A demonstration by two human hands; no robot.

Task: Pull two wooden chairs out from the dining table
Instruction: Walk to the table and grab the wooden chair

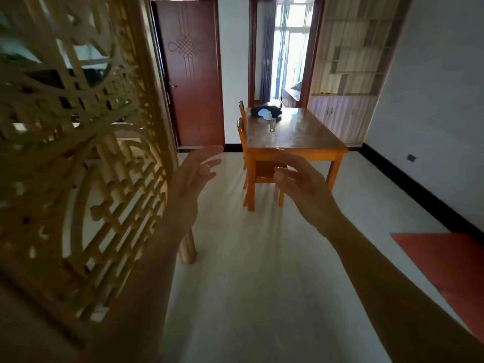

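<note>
A wooden dining table (309,150) stands across the room ahead of me. Two orange wooden chairs are tucked in along its left side: the nearer chair (242,138) and the farther chair (241,108), only their backs and some legs showing. My left hand (192,176) and my right hand (301,182) are raised in front of me, both empty with fingers apart. Both hands are well short of the table and touch nothing.
A carved wooden lattice screen (78,142) stands close on my left, its post (187,247) on the floor. A glass (272,125) and dark cloth (265,111) lie on the table. A red mat (445,265) lies at right. Closed door (191,74) and shelving (351,56) beyond.
</note>
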